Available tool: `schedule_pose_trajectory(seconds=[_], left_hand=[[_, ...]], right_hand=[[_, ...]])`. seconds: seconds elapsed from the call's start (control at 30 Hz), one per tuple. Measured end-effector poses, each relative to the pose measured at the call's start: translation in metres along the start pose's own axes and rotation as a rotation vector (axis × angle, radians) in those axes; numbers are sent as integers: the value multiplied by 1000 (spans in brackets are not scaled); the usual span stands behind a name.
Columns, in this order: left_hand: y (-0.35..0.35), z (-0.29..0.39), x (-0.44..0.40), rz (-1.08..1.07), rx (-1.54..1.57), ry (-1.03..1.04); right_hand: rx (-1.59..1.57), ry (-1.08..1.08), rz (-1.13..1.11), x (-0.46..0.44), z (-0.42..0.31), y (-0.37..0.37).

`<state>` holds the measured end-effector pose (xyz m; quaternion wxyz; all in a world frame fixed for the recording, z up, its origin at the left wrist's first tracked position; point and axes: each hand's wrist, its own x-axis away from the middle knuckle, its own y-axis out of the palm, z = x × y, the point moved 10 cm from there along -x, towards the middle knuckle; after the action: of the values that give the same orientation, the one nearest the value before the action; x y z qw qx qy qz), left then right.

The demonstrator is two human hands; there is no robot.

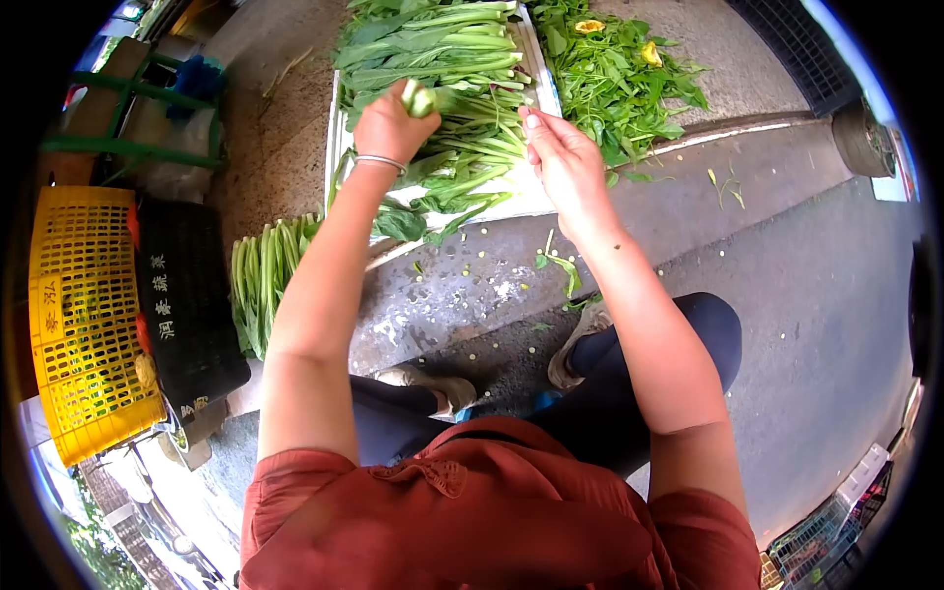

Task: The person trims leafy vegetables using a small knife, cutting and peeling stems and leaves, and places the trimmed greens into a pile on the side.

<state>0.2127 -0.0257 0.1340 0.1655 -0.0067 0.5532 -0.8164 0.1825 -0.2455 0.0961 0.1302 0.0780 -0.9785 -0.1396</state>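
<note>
My left hand, with a bracelet at the wrist, is closed around a small bunch of leafy green stalks, their pale cut ends showing past the fingers. My right hand is closed in a pinch at the right side of the tray; whatever lies between its fingertips is too small to make out. Below both hands, leafy green stalks lie loose on a white tray. Neat rows of the same stalks fill the far part of that tray.
Right of the tray lies a heap of loose greens with yellow flowers. More stalks lie at the left, beside a black crate and a yellow crate. Leaf scraps and small cut bits dot the concrete step.
</note>
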Motion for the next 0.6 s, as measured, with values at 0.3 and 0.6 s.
schedule_pose_trajectory(seconds=[0.3,0.6], left_hand=[[-58,67,25,-98,495,228],[-106,74,39,-35,651,203]], right_hand=[[-73,-346,-188,15,-45,48],[-136,-55,-113,-4,-23,26]])
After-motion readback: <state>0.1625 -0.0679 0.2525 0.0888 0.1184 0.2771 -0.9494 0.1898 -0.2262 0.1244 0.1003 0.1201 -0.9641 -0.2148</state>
